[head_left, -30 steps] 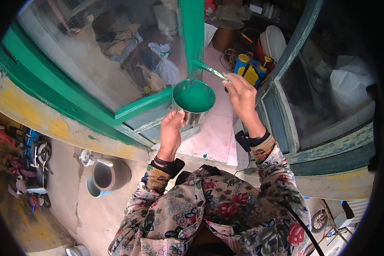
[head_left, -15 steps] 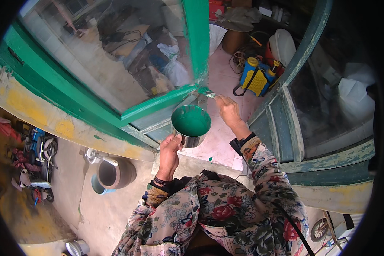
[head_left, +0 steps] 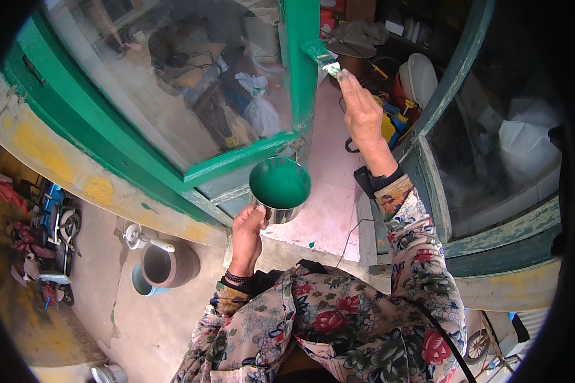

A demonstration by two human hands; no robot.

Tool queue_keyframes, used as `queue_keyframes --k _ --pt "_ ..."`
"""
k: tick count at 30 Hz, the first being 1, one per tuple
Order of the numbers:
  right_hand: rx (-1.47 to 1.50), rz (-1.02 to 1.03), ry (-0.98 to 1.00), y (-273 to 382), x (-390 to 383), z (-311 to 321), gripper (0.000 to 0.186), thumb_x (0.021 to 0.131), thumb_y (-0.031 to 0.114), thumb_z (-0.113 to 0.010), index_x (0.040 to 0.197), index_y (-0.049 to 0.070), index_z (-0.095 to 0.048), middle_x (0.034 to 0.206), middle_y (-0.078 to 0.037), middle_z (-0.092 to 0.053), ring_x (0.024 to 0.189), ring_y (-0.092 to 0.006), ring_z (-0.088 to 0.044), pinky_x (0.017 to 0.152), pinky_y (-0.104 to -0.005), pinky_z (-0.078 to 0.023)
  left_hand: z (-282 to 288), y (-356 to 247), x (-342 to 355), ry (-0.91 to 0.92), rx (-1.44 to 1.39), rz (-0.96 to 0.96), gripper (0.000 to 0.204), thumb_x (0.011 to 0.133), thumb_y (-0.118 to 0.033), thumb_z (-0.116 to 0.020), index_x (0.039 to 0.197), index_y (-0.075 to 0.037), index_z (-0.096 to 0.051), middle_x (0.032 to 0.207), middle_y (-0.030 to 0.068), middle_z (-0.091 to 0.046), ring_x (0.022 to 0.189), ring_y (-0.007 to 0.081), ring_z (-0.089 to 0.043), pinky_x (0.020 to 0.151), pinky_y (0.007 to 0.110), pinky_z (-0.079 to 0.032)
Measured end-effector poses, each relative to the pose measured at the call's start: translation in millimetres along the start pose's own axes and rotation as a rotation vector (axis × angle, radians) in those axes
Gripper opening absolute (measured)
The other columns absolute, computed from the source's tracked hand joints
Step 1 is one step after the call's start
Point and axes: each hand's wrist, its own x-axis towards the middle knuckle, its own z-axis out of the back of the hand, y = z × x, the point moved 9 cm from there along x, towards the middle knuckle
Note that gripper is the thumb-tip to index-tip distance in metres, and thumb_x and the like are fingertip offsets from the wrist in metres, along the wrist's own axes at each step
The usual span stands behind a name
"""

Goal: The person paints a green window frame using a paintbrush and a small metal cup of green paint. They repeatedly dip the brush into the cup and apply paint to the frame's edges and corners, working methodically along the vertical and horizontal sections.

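My right hand [head_left: 364, 118] is closed round a paintbrush [head_left: 329, 64], whose bristles are coated green. The brush tip touches the inner upright of the left door [head_left: 301, 83], which is painted wet-looking green. In my left hand [head_left: 247, 239] is a shiny metal mug [head_left: 281, 216], held near its rim at the lower left; green paint [head_left: 279, 186] fills part of it. The door's lower rail [head_left: 236, 157] is green too, while the panel below it [head_left: 227, 188] shows worn grey-green paint.
On the right stands another door leaf [head_left: 437, 185] with peeling old paint. A blue-and-yellow sprayer [head_left: 390, 124] sits inside on the pink tiled floor [head_left: 329, 210]. At left are a brown crock [head_left: 170, 263], a blue bucket [head_left: 145, 281] and a motorbike [head_left: 61, 230].
My right hand has moved the brush up and slightly right, from the lower corner of the left door to higher on its upright. The mug has shifted a little left.
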Motion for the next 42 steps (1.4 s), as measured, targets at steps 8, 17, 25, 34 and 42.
queue_keyframes --k 8,17,25,34,42 --pt "0.136 -0.276 0.453 10 -170 -68 0.057 0.071 -0.012 -0.057 0.125 0.005 -0.056 0.119 -0.016 -0.063 0.094 -0.0309 -0.067 0.077 -0.0386 -0.056 8 -5 -9 -0.001 0.008 0.003 0.028 0.092 -0.017 -0.060 0.067 -0.007 -0.052 0.062 0.0035 -0.052 0.071 0.0154 -0.051 0.073 0.028 -0.039" --pt "0.351 -0.440 0.112 -26 -105 -37 0.034 0.084 -0.006 -0.059 0.117 0.003 -0.061 0.114 -0.021 -0.063 0.103 -0.0340 -0.064 0.084 -0.0360 -0.054 8 -10 -11 0.011 0.008 -0.011 0.030 0.092 -0.019 -0.060 0.066 -0.008 -0.049 0.061 0.0028 -0.049 0.068 0.0147 -0.049 0.071 0.029 -0.039" --pt "0.323 -0.548 0.117 -21 -134 -37 0.034 0.083 -0.006 -0.058 0.115 0.003 -0.062 0.112 -0.020 -0.064 0.097 -0.0353 -0.065 0.081 -0.0382 -0.055 6 -18 -14 0.022 0.019 -0.021 0.030 0.093 -0.018 -0.058 0.066 -0.008 -0.048 0.061 0.0029 -0.049 0.068 0.0151 -0.048 0.071 0.029 -0.039" --pt "0.328 -0.648 0.340 -16 -143 -53 0.031 0.085 0.000 -0.060 0.115 0.003 -0.062 0.109 -0.020 -0.064 0.095 -0.0380 -0.064 0.081 -0.0404 -0.054 3 -15 -16 0.047 -0.038 -0.019 0.025 0.092 -0.019 -0.061 0.070 -0.007 -0.054 0.066 0.0022 -0.053 0.070 0.0114 -0.049 0.070 0.024 -0.037" --pt "0.316 -0.497 0.284 -1 -103 -48 0.029 0.084 -0.007 -0.059 0.112 -0.001 -0.063 0.111 -0.023 -0.064 0.099 -0.0345 -0.066 0.082 -0.0369 -0.055 7 -16 -20 -0.012 -0.018 -0.019 0.030 0.091 -0.020 -0.061 0.066 -0.008 -0.050 0.062 0.0027 -0.049 0.067 0.0147 -0.048 0.071 0.029 -0.038"
